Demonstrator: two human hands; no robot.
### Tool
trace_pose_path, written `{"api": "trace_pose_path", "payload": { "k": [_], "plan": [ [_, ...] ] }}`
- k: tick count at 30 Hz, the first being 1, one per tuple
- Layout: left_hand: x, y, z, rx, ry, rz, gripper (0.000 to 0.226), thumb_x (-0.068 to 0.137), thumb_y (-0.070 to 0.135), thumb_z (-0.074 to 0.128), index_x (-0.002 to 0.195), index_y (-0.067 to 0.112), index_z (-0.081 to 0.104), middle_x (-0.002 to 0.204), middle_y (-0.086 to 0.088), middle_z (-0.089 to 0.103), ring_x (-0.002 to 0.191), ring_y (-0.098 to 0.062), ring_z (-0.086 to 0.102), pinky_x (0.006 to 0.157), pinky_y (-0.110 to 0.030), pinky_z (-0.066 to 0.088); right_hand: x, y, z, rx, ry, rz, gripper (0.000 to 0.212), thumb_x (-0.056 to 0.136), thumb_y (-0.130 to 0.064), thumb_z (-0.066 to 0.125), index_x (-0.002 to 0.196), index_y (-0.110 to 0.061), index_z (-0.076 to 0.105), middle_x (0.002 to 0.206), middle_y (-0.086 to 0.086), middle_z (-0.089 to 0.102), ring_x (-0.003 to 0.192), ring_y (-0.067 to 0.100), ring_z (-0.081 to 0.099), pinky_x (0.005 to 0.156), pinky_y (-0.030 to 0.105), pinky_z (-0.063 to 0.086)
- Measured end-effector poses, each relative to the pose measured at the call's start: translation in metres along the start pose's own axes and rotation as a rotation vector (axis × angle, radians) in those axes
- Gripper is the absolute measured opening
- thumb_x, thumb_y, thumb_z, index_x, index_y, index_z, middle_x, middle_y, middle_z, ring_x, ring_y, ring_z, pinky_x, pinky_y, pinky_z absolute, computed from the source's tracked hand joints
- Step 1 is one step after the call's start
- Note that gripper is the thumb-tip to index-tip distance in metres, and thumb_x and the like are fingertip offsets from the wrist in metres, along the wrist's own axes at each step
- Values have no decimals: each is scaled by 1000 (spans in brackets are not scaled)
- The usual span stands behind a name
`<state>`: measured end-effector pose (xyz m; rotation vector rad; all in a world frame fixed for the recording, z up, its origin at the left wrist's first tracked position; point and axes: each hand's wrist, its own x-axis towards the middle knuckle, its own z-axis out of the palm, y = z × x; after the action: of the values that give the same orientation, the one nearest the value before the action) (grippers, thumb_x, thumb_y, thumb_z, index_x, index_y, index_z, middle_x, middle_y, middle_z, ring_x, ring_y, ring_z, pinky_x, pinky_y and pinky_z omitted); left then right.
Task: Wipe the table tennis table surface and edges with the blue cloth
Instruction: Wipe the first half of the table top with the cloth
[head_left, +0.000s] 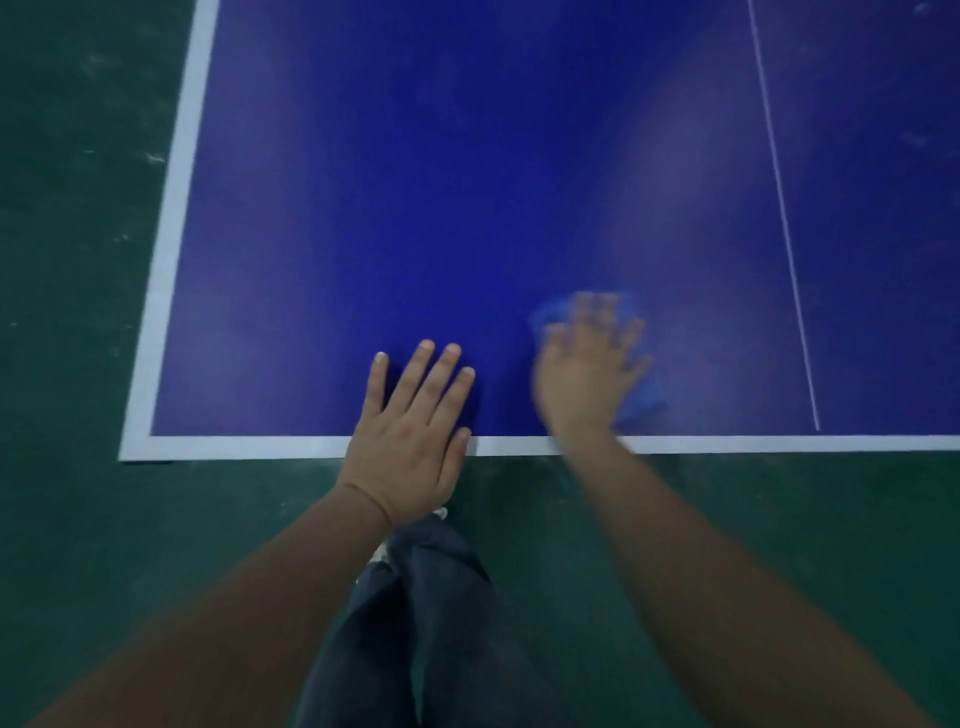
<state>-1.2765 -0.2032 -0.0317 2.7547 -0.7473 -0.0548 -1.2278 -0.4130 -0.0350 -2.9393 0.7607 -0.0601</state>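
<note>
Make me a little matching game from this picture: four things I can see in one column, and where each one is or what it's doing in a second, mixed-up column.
Things:
1. left hand
2. right hand
3. blue cloth
4. thin white centre line

Places or states:
A. under a blurred hand
B. runs away across the table, right of both hands
C. flat and sharp on the table's near edge
D. blurred, pressing on the cloth

Pairs: 1-C, 2-D, 3-A, 4-B
</note>
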Motion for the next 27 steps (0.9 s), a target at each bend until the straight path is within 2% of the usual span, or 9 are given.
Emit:
{"api": "trace_pose_path", "payload": {
  "k": [2, 4, 7, 10, 14, 16, 19, 22, 27],
  "plan": [
    [7, 9, 3, -14, 37, -65, 60, 98, 37, 34, 149, 7, 46, 160, -14, 35, 150, -34, 28, 121, -62, 10, -25, -25, 7, -31, -113, -413, 57, 101, -48, 27, 154, -29, 37, 164, 0, 29, 151, 36, 21, 118, 63, 14],
    [17, 14, 6, -14, 16, -93, 62, 98, 38, 33, 151, 8, 42, 162, -14, 32, 151, -34, 24, 121, -62, 9, -18, 0, 0, 1, -156, -585, 56, 102, -50, 26, 154, -31, 38, 164, -3, 29, 153, 31, 19, 120, 60, 13],
    [30, 19, 11, 33, -104, -145, 65, 101, 47, 24, 157, 15, 30, 166, -11, 21, 154, -33, 12, 122, -62, 3, 19, 91, -6, -68, -102, -392, 59, 99, -50, 29, 152, -27, 42, 161, 2, 34, 148, 36, 29, 115, 63, 26],
    [32, 20, 16, 95, -154, -162, 67, 101, 57, 18, 160, 25, 22, 168, -10, 17, 155, -35, 6, 121, -63, 0, 58, 175, -24, -73, -125, -2, 69, 98, -59, 16, 159, -28, 25, 167, -1, 17, 154, 32, 12, 121, 58, 14],
    [34, 21, 16, 122, -162, -171, 68, 100, 60, 17, 160, 28, 21, 167, -10, 18, 154, -37, 6, 120, -66, 4, 70, 160, -28, 38, -72, 419, 59, 106, -50, 20, 161, -28, 14, 169, -1, 6, 154, 33, 2, 120, 63, 4],
    [35, 23, 15, 123, -168, -174, 68, 100, 60, 18, 159, 28, 23, 167, -11, 20, 154, -38, 8, 120, -67, 6, 53, 113, -16, 27, -34, 319, 59, 105, -48, 22, 160, -26, 20, 168, 1, 13, 153, 37, 9, 120, 64, 8],
    [35, 26, 14, 126, -154, -183, 68, 100, 60, 22, 159, 27, 28, 166, -11, 23, 154, -38, 11, 119, -67, 8, 8, 54, -4, -12, -62, -221, 61, 101, -50, 24, 157, -27, 32, 165, 1, 25, 152, 35, 18, 120, 59, 10],
    [36, 26, 14, 122, -146, -191, 68, 99, 60, 24, 158, 26, 30, 165, -12, 24, 153, -38, 12, 119, -67, 8, 7, 84, -12, 7, -183, -522, 61, 100, -53, 28, 155, -29, 36, 164, -2, 27, 153, 30, 17, 122, 56, 12],
    [34, 28, 12, 144, -141, -199, 70, 99, 60, 21, 159, 26, 29, 165, -13, 25, 153, -39, 12, 119, -66, 6, 49, 218, -33, -7, -165, 11, 71, 94, -62, 25, 156, -28, 34, 166, -1, 22, 154, 30, 15, 121, 56, 14]
  ]
}}
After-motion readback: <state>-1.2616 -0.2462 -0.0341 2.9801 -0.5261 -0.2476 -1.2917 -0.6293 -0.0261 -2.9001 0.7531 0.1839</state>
